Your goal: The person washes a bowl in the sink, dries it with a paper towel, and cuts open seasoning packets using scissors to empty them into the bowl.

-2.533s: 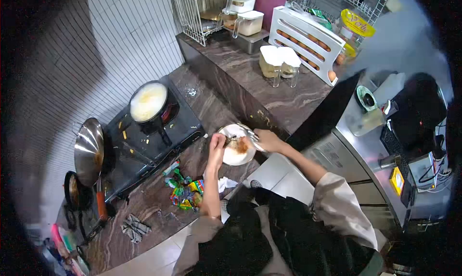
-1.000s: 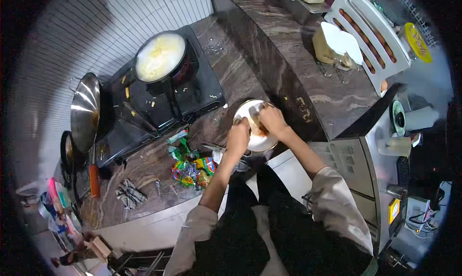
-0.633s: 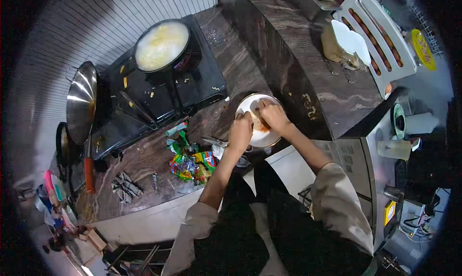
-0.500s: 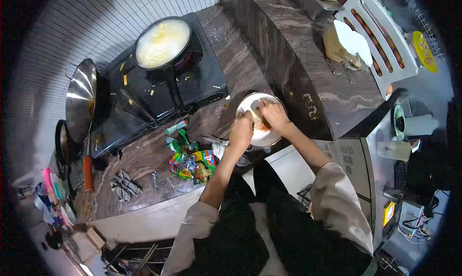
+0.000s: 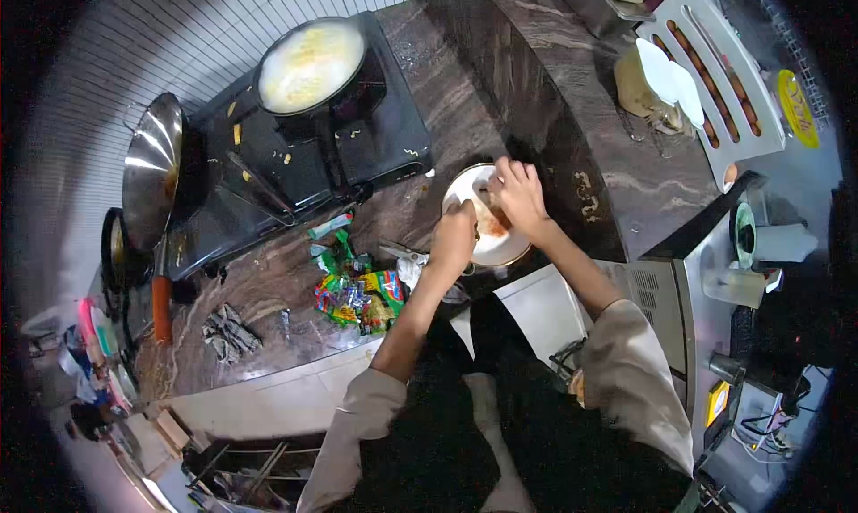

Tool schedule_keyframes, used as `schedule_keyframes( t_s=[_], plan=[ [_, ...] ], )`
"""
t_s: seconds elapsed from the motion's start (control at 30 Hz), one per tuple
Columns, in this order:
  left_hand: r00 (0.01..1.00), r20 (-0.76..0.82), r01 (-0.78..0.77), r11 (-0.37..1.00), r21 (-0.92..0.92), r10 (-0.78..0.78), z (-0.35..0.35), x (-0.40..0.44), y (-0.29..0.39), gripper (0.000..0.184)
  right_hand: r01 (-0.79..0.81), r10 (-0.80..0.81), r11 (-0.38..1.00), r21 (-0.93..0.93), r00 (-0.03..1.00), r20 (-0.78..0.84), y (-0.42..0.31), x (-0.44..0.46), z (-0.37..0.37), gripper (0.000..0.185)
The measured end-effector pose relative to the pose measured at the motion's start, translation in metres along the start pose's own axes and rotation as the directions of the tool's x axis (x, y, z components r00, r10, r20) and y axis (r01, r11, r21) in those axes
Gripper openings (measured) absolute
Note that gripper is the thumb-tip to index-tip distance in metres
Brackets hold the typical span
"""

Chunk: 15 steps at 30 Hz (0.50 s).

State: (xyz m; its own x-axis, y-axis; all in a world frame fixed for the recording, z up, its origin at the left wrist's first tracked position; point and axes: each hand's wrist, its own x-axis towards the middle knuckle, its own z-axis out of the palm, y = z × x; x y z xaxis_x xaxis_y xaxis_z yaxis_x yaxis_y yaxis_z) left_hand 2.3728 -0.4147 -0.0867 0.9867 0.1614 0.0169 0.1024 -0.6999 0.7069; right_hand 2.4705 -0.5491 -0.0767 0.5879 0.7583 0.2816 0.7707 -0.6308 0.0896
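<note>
A white plate (image 5: 500, 252) with a thin dark rim lies on the counter, with a reddish-brown heap of what looks like seasoning in it. Over its left side is my left hand (image 5: 454, 236), fingers closed; whatever they pinch is too small to name. My right hand (image 5: 520, 197) is above the plate's right side, thumb and forefinger pinched together and the other fingers raised. Between the two hands a small pale item may be held, but I cannot make it out. Torn, colourful food packets (image 5: 359, 298) lie to the left of the plate.
A pan (image 5: 311, 66) of foamy, pale liquid with yellowish food stands on the black stove (image 5: 402, 138), beside tongs (image 5: 259, 187). A wok (image 5: 154, 169) leans at left. A crumpled cloth (image 5: 230, 332) lies nearer. On the right ledge are a lidded container (image 5: 639, 84) and a slotted rack (image 5: 715, 75).
My right hand has shifted up and right, its fingers lifting away from the left hand, and more of the reddish-brown heap shows. The whole view has tilted slightly.
</note>
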Motion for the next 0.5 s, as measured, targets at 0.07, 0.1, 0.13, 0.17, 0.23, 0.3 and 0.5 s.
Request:
schedule_keyframes(
  t_s=[0.07,0.1,0.13,0.17,0.23,0.3,0.5],
  plan=[
    [1.000,0.014,0.001,1.000,-0.009,-0.001,0.002,0.000,-0.001,0.003,-0.003,0.003,1.000,-0.009,1.000,0.011,0.000,-0.003,0.007,0.023],
    [1.000,0.000,-0.009,1.000,-0.007,0.009,0.003,0.000,0.000,0.003,-0.007,0.007,1.000,-0.019,1.000,0.017,0.000,-0.002,0.009,0.023],
    [1.000,-0.013,-0.017,1.000,-0.005,0.017,0.002,0.000,0.000,0.003,-0.010,0.010,1.000,-0.028,1.000,0.023,-0.001,0.000,0.011,0.024],
    [0.999,-0.027,-0.023,1.000,-0.002,0.023,0.001,0.000,0.000,0.003,-0.008,0.008,1.000,-0.024,1.000,0.025,-0.001,0.002,0.014,0.024],
    [0.999,-0.031,-0.021,1.000,0.001,0.021,0.004,-0.001,-0.002,0.003,-0.065,0.064,0.997,-0.044,0.997,-0.033,-0.001,0.005,0.020,0.029],
    [0.999,-0.043,-0.027,1.000,0.003,0.027,0.007,0.000,-0.004,0.003,-0.095,0.092,0.994,-0.053,0.994,-0.060,-0.002,0.008,0.017,0.033],
    [1.000,-0.012,0.001,0.999,-0.038,-0.001,0.000,-0.001,0.000,0.003,-0.161,0.162,0.987,0.015,0.986,-0.036,0.001,0.021,0.004,0.041]
  ],
)
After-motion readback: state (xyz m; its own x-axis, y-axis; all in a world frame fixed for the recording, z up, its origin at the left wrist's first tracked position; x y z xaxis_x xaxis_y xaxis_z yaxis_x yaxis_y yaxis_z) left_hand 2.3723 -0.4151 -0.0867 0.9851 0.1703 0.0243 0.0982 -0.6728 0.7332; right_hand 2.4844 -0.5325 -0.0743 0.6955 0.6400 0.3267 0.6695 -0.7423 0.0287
